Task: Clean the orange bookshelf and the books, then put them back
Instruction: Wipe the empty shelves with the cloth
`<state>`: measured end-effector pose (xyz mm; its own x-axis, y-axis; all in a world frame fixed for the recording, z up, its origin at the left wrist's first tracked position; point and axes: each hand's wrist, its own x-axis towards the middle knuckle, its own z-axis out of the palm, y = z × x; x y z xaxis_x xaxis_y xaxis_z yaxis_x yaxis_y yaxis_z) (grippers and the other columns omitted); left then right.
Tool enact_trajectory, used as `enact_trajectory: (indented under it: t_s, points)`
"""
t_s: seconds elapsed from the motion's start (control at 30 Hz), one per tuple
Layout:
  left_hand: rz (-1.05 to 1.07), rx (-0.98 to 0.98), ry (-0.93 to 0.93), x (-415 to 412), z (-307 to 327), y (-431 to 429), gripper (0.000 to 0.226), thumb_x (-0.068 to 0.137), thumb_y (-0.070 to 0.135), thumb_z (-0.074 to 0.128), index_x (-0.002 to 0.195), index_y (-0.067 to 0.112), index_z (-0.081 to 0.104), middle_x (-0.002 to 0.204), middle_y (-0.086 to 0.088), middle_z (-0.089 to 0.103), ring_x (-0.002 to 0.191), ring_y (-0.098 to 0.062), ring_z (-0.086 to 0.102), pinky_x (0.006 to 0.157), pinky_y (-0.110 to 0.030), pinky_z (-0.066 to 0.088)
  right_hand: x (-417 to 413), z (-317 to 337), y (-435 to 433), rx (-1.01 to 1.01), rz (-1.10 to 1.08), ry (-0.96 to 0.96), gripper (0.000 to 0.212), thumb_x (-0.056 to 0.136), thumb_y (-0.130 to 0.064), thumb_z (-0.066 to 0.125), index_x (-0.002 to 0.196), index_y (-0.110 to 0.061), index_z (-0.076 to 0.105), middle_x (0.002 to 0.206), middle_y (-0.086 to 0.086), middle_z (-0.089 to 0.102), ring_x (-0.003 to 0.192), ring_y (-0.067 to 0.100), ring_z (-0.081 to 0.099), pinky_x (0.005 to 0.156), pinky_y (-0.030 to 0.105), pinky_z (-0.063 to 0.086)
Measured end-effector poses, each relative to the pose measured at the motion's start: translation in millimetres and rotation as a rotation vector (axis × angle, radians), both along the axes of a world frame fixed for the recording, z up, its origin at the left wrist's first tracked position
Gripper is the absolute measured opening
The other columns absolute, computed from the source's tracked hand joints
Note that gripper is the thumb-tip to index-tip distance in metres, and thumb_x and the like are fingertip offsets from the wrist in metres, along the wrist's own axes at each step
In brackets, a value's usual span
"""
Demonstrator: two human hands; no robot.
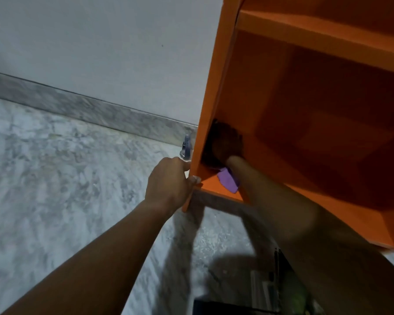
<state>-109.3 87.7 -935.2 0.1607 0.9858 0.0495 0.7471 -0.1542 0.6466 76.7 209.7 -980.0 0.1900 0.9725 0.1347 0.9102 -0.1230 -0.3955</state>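
Down at six o'clock inside the orange bookshelf, my right grip presses a purple cloth into the bottom corner, left grip clamped on the side panel, so I'd wipe slowly outward.

cloth in bookshelf bottom compartment | spray bottle left of bookshelf

Single head-worn view, looking forward and down, close to the bookshelf at right; floor and wall at left.
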Motion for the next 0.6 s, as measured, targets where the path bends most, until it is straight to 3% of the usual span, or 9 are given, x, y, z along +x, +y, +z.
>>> enact_trajectory:
  t_s: [0.07,0.2,0.27,0.33,0.4,0.47,0.53,0.6]
  points:
    - [-0.016,-0.033,0.024,-1,2,0,0.027,0.086,0.039,0.076,0.111,0.028,0.078,0.107,-0.003,0.076,0.098,-0.024,0.069,0.085,-0.038,0.055,-8,4,-22,-0.014,0.019,-0.052,0.065,0.082,-0.064,0.026,0.126,-0.026,0.055,0.13,0.005,0.064,0.12,0.034,0.06,0.106,0.054,0.044]
    - [-0.046,-0.117,-0.003,-2,9,-9,0.037,0.085,0.04,0.061,0.117,0.03,0.074,0.113,-0.006,0.075,0.098,-0.026,0.07,0.09,-0.044,0.057,-21,-5,-85,0.057,0.132,-0.072,0.067,0.092,-0.044,0.024,0.147,-0.012,0.045,0.139,0.01,0.056,0.123,0.034,0.052,0.105,0.052,0.04]
    - [-0.056,-0.156,-0.039,-1,14,-17,0.045,0.082,0.033,0.05,0.12,0.024,0.073,0.113,-0.01,0.075,0.093,-0.028,0.07,0.088,-0.045,0.057,-33,-8,-114,0.09,0.132,-0.164,0.058,0.091,-0.039,0.03,0.138,-0.012,0.05,0.127,0.009,0.059,0.113,0.032,0.053,0.101,0.05,0.039]
    - [-0.06,-0.203,-0.055,-2,13,-24,0.043,0.087,0.014,0.052,0.127,0.019,0.069,0.117,-0.012,0.073,0.082,-0.028,0.069,0.082,-0.042,0.057,-48,-8,-141,0.131,0.142,-0.194,0.039,0.092,-0.04,0.035,0.117,-0.018,0.055,0.111,0.003,0.057,0.108,0.026,0.051,0.105,0.047,0.036]
    - [-0.054,-0.253,-0.02,1,8,-31,0.047,0.088,0.009,0.052,0.132,0.016,0.063,0.124,-0.015,0.07,0.092,-0.033,0.067,0.08,-0.038,0.053,-50,-12,-156,0.177,0.194,-0.181,0.027,0.094,-0.04,0.043,0.113,-0.023,0.052,0.111,-0.001,0.054,0.112,0.023,0.049,0.11,0.047,0.033]
    - [-0.06,-0.309,0.03,7,3,-40,0.048,0.088,0.02,0.05,0.135,0.011,0.054,0.124,-0.019,0.065,0.105,-0.04,0.062,0.079,-0.035,0.045,-40,-15,-160,0.189,0.299,-0.232,0.032,0.088,-0.036,0.058,0.117,-0.024,0.052,0.118,-0.001,0.052,0.118,0.025,0.05,0.111,0.052,0.029]
    - [-0.065,-0.377,0.04,19,1,-55,0.043,0.09,0.029,0.053,0.127,0.008,0.051,0.115,-0.019,0.062,0.098,-0.039,0.059,0.077,-0.036,0.041,-17,-10,-163,0.125,0.403,-0.29,0.053,0.078,-0.031,0.071,0.126,-0.023,0.052,0.131,0.002,0.052,0.125,0.028,0.046,0.115,0.061,0.018]
    - [0.003,-0.399,-0.009,33,-6,-61,0.06,0.072,0.051,0.052,0.116,0.01,0.052,0.109,-0.015,0.064,0.089,-0.034,0.06,0.075,-0.041,0.047,4,-4,-166,0.082,0.432,-0.301,0.05,0.085,-0.032,0.068,0.131,-0.023,0.052,0.141,0.002,0.05,0.131,0.026,0.043,0.118,0.067,0.004]
